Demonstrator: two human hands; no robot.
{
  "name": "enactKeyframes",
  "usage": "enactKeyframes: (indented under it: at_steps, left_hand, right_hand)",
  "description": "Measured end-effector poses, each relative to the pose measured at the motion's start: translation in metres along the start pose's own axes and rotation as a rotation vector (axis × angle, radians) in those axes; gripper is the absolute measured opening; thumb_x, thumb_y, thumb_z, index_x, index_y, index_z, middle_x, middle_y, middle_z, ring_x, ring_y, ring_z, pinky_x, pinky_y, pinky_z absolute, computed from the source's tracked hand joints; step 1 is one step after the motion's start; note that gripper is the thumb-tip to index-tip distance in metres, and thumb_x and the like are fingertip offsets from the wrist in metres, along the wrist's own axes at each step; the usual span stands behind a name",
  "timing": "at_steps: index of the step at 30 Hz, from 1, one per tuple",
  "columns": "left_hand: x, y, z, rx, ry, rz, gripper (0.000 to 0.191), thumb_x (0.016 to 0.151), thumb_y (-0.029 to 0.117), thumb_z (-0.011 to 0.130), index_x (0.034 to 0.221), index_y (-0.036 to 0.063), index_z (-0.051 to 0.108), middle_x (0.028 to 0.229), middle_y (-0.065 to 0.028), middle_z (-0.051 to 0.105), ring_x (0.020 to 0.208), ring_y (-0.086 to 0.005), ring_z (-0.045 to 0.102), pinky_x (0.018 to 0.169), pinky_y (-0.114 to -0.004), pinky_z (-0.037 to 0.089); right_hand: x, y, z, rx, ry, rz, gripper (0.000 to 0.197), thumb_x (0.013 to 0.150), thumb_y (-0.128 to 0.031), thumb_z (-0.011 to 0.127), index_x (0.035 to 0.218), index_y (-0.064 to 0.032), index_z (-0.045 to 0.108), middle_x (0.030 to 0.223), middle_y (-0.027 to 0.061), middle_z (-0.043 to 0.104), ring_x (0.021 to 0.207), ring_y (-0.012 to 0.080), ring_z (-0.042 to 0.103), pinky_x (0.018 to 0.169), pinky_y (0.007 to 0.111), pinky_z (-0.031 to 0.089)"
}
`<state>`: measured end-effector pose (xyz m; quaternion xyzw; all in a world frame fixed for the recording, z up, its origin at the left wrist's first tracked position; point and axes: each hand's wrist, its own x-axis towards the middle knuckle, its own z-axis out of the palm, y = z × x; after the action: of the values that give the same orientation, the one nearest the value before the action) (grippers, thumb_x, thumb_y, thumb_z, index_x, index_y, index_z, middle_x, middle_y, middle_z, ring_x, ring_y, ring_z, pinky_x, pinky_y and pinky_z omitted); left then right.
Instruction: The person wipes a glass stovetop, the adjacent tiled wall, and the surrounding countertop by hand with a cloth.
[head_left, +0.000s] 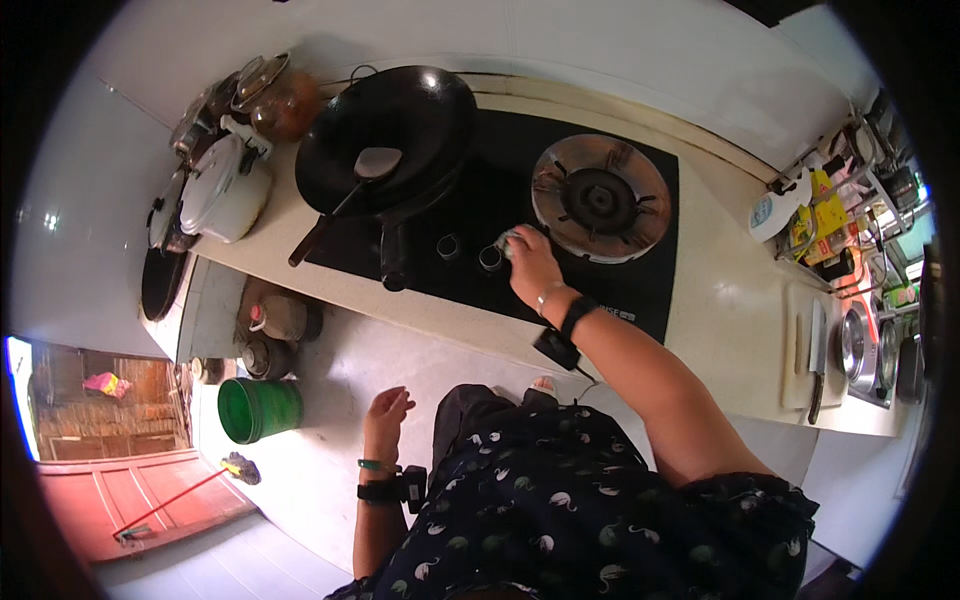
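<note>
My right hand (534, 262) is closed on a light cloth (510, 240), which rests on the black glass gas cooktop (465, 281) right beside a round control knob (491, 259). A second knob (448, 247) is a little to the left. Just right of my fingers is the bare gas burner with its round metal drip pan (551, 217). A dark wok (420, 112) covers the left burner, with a metal spatula (377, 163) lying in it. My left hand (388, 412) hangs above the floor at my side, holding nothing, its fingers loosely bent.
Left on the counter stand a white pot (232, 191) and a glass jar (285, 109). Rightward are a rack with packages (829, 217), a cutting board (795, 352) bearing a knife (817, 360), and metal bowls (855, 337). A green bucket (259, 409) stands on the floor.
</note>
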<state>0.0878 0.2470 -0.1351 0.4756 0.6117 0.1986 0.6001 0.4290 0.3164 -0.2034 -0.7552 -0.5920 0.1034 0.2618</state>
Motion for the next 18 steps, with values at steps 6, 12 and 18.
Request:
enactKeyframes:
  at_steps: [6, 12, 18]
  left_hand:
    - [-0.004, 0.016, -0.01, 0.057, -0.1, -0.012, 0.031, 0.089, 0.019, 0.052, 0.112, -0.0009, 0.052, 0.104, -0.0115, 0.06, 0.092, -0.0189, 0.06, 0.078, -0.026, 0.045]
    - [0.039, 0.038, -0.008, 0.115, -0.313, 0.057, 0.03, 0.089, 0.02, 0.053, 0.111, 0.0001, 0.053, 0.101, -0.0104, 0.061, 0.088, -0.0181, 0.061, 0.075, -0.025, 0.046]
    - [0.067, 0.05, -0.014, 0.158, -0.362, 0.017, 0.026, 0.09, 0.021, 0.053, 0.109, 0.0036, 0.054, 0.1, -0.0076, 0.061, 0.087, -0.0165, 0.061, 0.074, -0.024, 0.045]
  right_hand:
    - [0.049, -0.011, 0.003, 0.046, -0.407, -0.005, 0.049, 0.081, -0.006, 0.044, 0.13, -0.0055, 0.038, 0.144, 0.0157, 0.019, 0.134, 0.0288, 0.018, 0.108, 0.033, 0.02]
    - [-0.006, 0.015, 0.0, 0.191, -0.107, -0.051, 0.03, 0.076, -0.005, 0.051, 0.105, -0.006, 0.058, 0.131, 0.012, 0.042, 0.122, 0.0289, 0.037, 0.099, 0.035, 0.035]
    - [-0.119, 0.032, -0.045, 0.052, 0.029, -0.051, 0.037, 0.071, 0.001, 0.052, 0.106, -0.0076, 0.056, 0.125, 0.0123, 0.047, 0.12, 0.0289, 0.041, 0.1, 0.035, 0.035]
